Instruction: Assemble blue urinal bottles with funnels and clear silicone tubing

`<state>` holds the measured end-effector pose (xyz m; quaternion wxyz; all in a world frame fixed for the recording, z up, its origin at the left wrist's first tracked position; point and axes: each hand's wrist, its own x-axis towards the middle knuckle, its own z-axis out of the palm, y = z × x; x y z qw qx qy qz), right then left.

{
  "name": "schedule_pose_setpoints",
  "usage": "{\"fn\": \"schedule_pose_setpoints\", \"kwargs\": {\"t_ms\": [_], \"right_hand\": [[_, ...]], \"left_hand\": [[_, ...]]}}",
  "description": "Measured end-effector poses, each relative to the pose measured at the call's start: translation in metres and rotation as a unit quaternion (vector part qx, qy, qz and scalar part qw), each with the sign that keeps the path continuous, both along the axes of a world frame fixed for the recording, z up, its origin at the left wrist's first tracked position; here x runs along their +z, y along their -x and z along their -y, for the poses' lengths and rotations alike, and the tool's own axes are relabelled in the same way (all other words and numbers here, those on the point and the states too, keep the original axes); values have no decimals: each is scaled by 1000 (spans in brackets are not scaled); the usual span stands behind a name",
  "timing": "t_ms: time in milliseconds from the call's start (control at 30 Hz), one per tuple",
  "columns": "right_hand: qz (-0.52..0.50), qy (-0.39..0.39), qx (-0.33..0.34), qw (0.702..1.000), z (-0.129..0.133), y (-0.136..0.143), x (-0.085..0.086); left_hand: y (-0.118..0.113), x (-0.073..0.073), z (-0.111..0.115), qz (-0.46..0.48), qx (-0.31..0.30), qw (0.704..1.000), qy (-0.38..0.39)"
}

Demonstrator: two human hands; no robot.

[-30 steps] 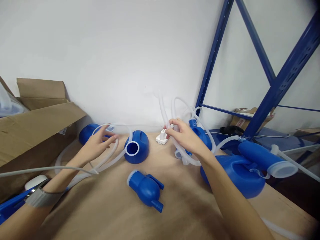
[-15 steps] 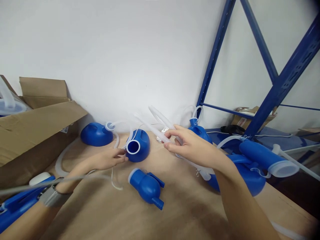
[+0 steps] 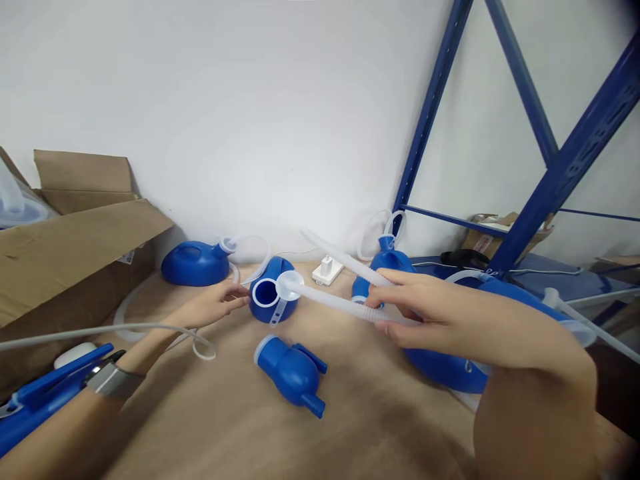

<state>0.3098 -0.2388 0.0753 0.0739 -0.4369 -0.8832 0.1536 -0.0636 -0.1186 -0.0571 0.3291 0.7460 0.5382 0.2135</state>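
My right hand [image 3: 425, 310] is closed around a translucent white corrugated hose [image 3: 333, 303], with two lengths of it sticking out to the left. At the end of the lower length a round white cap [image 3: 293, 279] with a small strap hovers beside the open mouth of a blue plastic bottle [image 3: 287, 310]. My left hand [image 3: 215, 307] is at that bottle's left side, fingers stretched toward it; whether they touch is unclear. In front lies a smaller blue bulb-shaped part [image 3: 295, 373] with a white rim, a handle and a spout.
Left stands an open cardboard box [image 3: 85, 233]; near it are a capped blue bottle [image 3: 193, 267] and a blue item [image 3: 50, 407] under my forearm. A white plug adapter [image 3: 327, 269] sits by the wall. More blue bottles [image 3: 393, 257] and a blue metal rack [image 3: 435, 100] are right.
My right hand has moved right and toward me with the hose, and the cap has come into sight beside the bottle's mouth. The left hand has shifted slightly left.
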Motion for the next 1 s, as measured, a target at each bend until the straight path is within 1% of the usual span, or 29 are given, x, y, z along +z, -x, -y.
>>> {"fn": "schedule_pose_setpoints", "kwargs": {"t_ms": [67,133,167,200,267,300,367,400,467,533,600,700,767,833,900,1000], "right_hand": [[9,-1,8,1000,0,2,0],[13,-13,12,1000,-1,5,0],[11,-21,19,1000,-1,6,0],[7,-29,27,999,0,8,1],[-1,-39,41,998,4,10,2],[-4,-44,44,998,6,10,3],[-5,-55,41,998,10,9,2],[-4,-60,40,997,11,9,1],[-1,-68,45,997,13,7,-1],[-1,-70,61,996,14,6,-3],[-5,-64,78,995,15,6,-2],[-12,-29,108,994,14,8,2],[-25,-5,127,992,6,7,4],[-50,6,131,990,-9,4,2],[-74,18,105,992,-31,0,-5],[-98,63,23,993,-67,-2,-24]], "left_hand": [[-4,9,7,10,-16,999,28],[-8,20,16,17,-34,999,23],[-10,26,21,18,-40,999,-2],[-13,31,27,15,-40,998,-47],[-19,39,37,-7,-27,983,-181],[-21,41,42,-32,-28,965,-257],[-25,42,49,-103,-67,913,-389],[-26,41,52,-138,-98,883,-437],[-28,38,54,-189,-150,834,-497],[-28,35,55,-212,-175,808,-521],[-28,34,55,-225,-187,797,-528],[-30,38,57,-228,-212,788,-532],[-31,43,59,-235,-223,778,-538],[-31,47,61,-261,-220,763,-549],[-32,50,64,-300,-205,752,-551],[-33,49,66,-360,-197,760,-505]]}}
